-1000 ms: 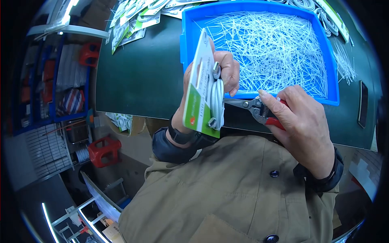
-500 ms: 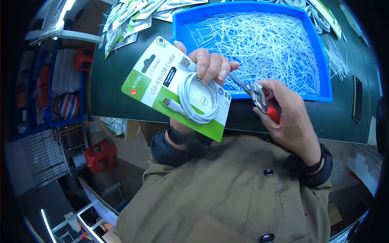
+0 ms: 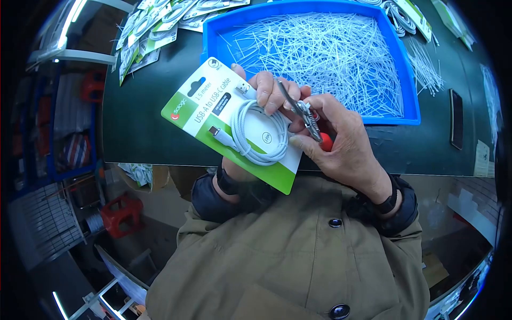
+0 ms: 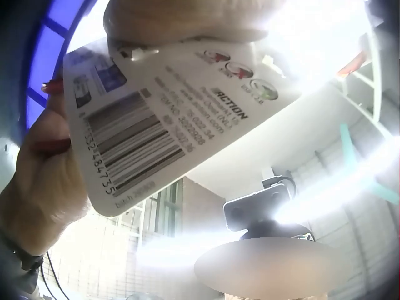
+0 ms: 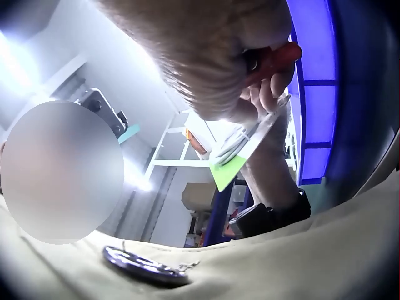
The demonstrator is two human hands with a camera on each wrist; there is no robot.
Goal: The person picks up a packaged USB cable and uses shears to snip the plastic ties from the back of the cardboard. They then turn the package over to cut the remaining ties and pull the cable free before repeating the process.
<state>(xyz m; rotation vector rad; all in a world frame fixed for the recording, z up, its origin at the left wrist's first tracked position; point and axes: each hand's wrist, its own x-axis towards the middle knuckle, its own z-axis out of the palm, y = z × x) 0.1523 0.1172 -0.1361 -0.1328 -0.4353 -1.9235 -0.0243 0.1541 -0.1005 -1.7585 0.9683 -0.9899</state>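
Note:
In the head view the left hand (image 3: 271,94) grips the right upper edge of a green and white cable card (image 3: 210,114), its front turned up. A coiled white cable (image 3: 238,127) lies on that card. Right beside it, the right hand (image 3: 341,136) holds pliers-like cutters (image 3: 308,118) with red handles, their metal end by the left fingers. The left wrist view shows the back of the card (image 4: 144,125) with a barcode. In the right wrist view a red handle (image 5: 273,62) sticks out of the right hand (image 5: 206,56).
A blue tray (image 3: 209,40) full of thin white strips stands on the dark green table (image 3: 154,117). More carded cables (image 3: 154,32) are piled at the back left. Loose strips (image 3: 426,69), coiled cables (image 3: 400,18) and a phone (image 3: 456,118) lie to the right.
The card has turned from nearly edge-on to face the head view. The right hand has brought the cutters up and left, close against the left fingers.

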